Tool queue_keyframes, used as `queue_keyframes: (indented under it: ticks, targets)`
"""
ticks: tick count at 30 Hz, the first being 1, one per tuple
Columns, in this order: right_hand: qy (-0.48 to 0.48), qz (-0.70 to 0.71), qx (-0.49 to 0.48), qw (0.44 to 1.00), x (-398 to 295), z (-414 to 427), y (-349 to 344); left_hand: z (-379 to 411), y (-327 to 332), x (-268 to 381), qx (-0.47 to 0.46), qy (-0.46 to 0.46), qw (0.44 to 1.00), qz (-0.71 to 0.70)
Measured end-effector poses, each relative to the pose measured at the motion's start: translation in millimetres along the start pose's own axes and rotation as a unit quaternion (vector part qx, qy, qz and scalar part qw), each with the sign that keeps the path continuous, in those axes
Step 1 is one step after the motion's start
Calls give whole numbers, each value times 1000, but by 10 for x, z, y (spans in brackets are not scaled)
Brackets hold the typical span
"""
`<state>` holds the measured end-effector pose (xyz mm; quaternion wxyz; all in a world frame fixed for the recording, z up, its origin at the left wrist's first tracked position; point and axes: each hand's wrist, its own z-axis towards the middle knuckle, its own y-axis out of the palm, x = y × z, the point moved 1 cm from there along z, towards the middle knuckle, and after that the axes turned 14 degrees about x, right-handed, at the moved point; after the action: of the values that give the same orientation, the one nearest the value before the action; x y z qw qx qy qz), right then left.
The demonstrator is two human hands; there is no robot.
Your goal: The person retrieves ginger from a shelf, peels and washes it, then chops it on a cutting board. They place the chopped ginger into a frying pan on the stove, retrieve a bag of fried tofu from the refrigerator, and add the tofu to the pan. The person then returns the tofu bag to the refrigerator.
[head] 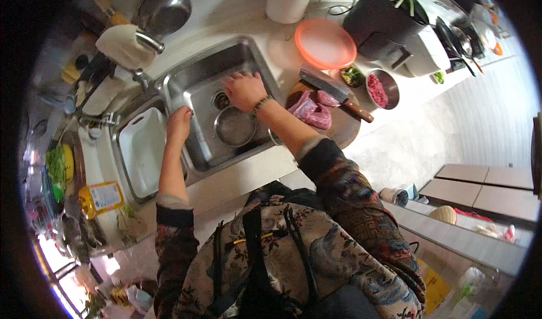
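Observation:
My right hand [244, 91] is over the large basin of a stainless steel sink [203, 160], fingers spread and holding nothing. Just below it in the picture, a round metal bowl [235, 126] sits on the basin floor beside the drain [220, 100]. My left hand [179, 124] is at the basin's left side, near the divider; its fingers are bunched and partly hidden, so its grip is unclear. To the right, a round wooden chopping board [345, 128] holds pieces of raw meat [311, 111] and a cleaver [326, 83] with a wooden handle.
A white plastic tub [144, 153] fills the smaller basin. Behind the board stand an orange-rimmed basin [326, 43], a bowl of chopped greens [352, 76] and a metal bowl of minced meat [383, 90]. A cloth [125, 45] hangs by the tap [150, 42]. A saucepan [165, 9] stands behind.

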<state>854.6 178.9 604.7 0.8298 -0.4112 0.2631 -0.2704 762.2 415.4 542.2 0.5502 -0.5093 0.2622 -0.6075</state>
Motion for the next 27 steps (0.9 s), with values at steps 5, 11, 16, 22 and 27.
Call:
queue_keyframes:
  ticks: [5, 11, 16, 22, 27]
  targets:
    - [88, -98, 73, 989, 990, -1021, -985, -419, -96, 480, -96, -224, 906, -345]
    - [232, -227, -48, 945, 1683, -2119, -1470, -769, -119, 999, -132, -246, 850, -446]
    - [189, -262, -40, 945, 2028, -2056, -1329, -818, 36, 2063, -164, -123, 847, -491]
    - [228, -106, -75, 965, 2215, -1913, -1497, -1008, 657, 3270, -139, -55, 822, -549]
    - [253, 70, -59, 963, 2288, -2175, -2001, -1031, 878, 4038, -82, -29, 924, -373]
